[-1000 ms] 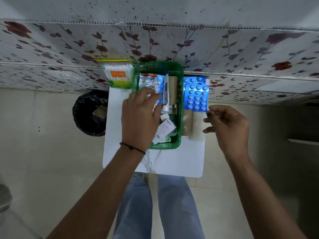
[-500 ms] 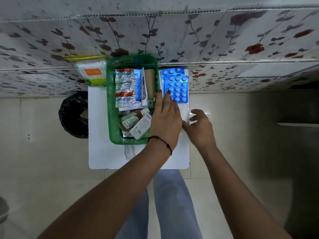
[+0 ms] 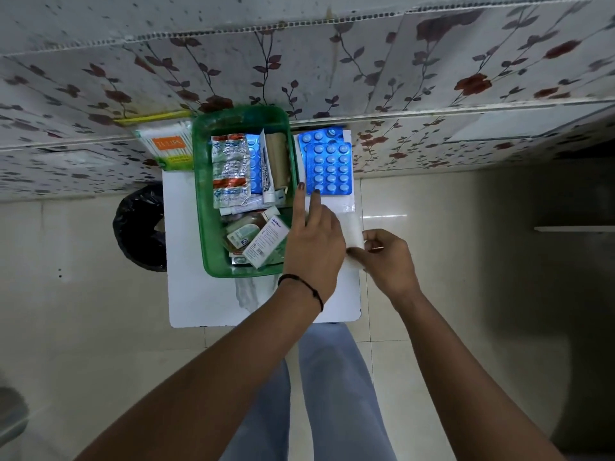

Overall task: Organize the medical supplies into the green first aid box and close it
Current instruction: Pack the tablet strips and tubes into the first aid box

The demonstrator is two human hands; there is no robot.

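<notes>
The green first aid box (image 3: 201,207) stands open on a small white table (image 3: 186,294). Inside lie a silver pill strip (image 3: 230,171), a white tube (image 3: 268,168), a beige roll (image 3: 277,161) and a white carton (image 3: 266,241). Two blue blister packs (image 3: 329,168) lie right of the box. My left hand (image 3: 312,241) reaches across the box's right edge, two fingers stretched to the near edge of the blister packs. My right hand (image 3: 389,257) pinches a white gauze roll (image 3: 353,234) at the table's right edge.
A cotton swab pack (image 3: 168,149) leans left of the box against the floral wall. A black-lined bin (image 3: 141,227) stands on the floor left of the table. My legs in blue jeans are under the table's near edge.
My left hand left the box's inside and crossed to its right, fingers now touching the blue blister packs. My right hand closed on the white gauze roll.
</notes>
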